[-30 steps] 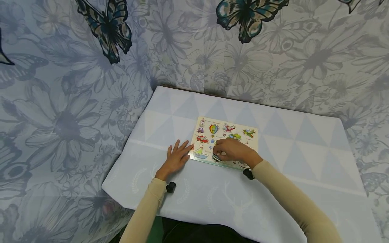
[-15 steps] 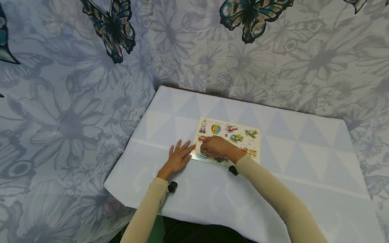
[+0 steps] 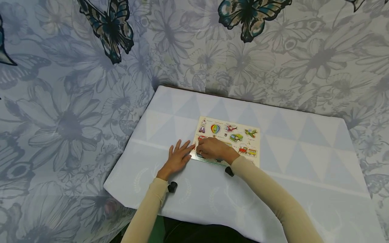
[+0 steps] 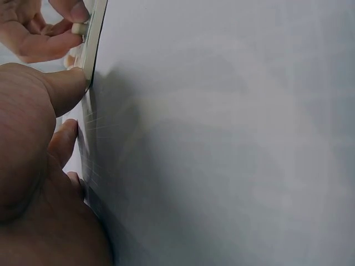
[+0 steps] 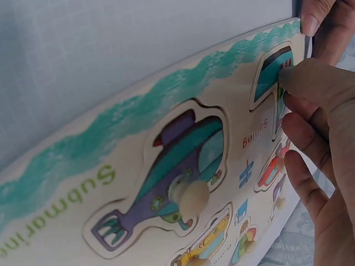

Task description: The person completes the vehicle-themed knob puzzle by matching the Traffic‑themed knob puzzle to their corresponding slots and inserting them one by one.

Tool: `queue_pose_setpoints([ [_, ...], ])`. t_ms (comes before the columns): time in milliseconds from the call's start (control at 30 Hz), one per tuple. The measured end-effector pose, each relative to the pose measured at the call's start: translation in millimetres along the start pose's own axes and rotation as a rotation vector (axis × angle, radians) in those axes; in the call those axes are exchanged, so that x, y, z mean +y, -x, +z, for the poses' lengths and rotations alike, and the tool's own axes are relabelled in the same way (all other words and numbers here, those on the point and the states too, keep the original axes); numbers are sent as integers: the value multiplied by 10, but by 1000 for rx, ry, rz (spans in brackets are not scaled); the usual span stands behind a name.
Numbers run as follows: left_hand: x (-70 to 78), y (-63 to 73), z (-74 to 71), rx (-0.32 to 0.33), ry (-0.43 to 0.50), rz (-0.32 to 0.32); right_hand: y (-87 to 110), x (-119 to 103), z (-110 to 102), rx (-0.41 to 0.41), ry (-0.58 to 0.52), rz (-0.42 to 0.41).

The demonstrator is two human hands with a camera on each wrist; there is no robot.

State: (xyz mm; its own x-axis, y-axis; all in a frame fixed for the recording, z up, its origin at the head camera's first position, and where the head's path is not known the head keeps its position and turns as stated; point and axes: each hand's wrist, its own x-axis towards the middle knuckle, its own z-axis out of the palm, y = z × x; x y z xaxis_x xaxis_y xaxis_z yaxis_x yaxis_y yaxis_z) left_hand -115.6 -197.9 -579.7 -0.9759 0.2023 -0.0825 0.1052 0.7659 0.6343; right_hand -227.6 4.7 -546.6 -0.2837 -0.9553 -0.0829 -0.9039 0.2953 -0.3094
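Observation:
A wooden knob puzzle board (image 3: 257, 143) lies on the table, printed with colourful vehicles. At its near left corner my right hand (image 3: 214, 148) pinches the knob of the sailboat piece (image 5: 272, 75), which sits at its printed place; the hand hides part of it. In the left wrist view, the right hand's fingers (image 4: 47, 47) are closed around a pale knob (image 4: 79, 27). My left hand (image 3: 177, 158) rests palm down beside the board with fingers spread, its thumb (image 4: 69, 88) touching the board's edge. The submarine piece (image 5: 177, 160) lies in its recess, its round knob uncovered.
A pale patterned cloth covers the table (image 3: 304, 145), which meets a floral wall (image 3: 182, 50) at the back and left. Balloon (image 3: 215, 129), helicopter (image 3: 231, 128), airplane (image 3: 251, 133) and train (image 3: 247, 151) pictures show on the board.
From over the submarine, my right hand has moved left to the sailboat, uncovering the train and truck. My left hand stays at the board's left edge.

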Motion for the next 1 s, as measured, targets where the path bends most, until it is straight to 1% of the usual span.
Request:
queue_pose_setpoints([
  [133, 4, -6, -5, -18, 0, -3, 16, -3, 26, 9, -22, 19],
  [367, -24, -9, 2, -29, -17, -15, 66, -16, 63, 34, -9, 59],
  [533, -11, -14, -38, -30, -25, -33, 157, -33, 11, 57, 7, 130],
  [667, 51, -54, -114, 31, 30, -22, 272, -19, -38, 118, 25, 219],
  [733, 93, -88, -151, 80, 57, 8, 338, -2, -41, 160, 41, 254],
  [800, 145, -121, -194, 128, 56, 43, 408, 20, -39, 194, 66, 286],
  [900, 227, -164, -283, 183, 13, 60, 524, 58, -49, 228, 90, 341],
  [1000, 271, -184, -390, 231, -62, 38, 652, 112, -75, 252, 94, 417],
])
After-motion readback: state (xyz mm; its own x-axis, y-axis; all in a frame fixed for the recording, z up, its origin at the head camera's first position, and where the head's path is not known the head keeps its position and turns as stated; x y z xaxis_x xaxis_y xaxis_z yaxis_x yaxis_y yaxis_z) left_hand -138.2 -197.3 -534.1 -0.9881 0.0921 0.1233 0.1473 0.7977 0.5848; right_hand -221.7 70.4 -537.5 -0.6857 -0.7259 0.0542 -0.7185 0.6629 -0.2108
